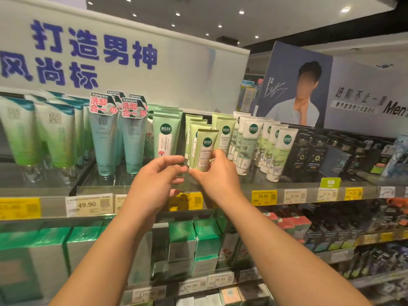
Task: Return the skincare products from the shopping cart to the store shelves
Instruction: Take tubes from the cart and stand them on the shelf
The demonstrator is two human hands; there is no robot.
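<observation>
A pale green skincare tube [204, 149] with a dark green round logo stands cap-down at the front of the top shelf [220, 186], before a row of matching tubes. My right hand [217, 175] grips its lower part, thumb and fingers curled around it. My left hand [157, 180] is just left of the tube's base, fingers curled, fingertips close to the cap; whether they touch it is unclear. The shopping cart is out of view.
Teal tubes [103, 140] with red tags stand to the left, white-green tubes [276, 151] and black boxes [313, 153] to the right. Yellow and white price labels [88, 205] line the shelf edge. Green boxes [194, 237] fill the shelf below.
</observation>
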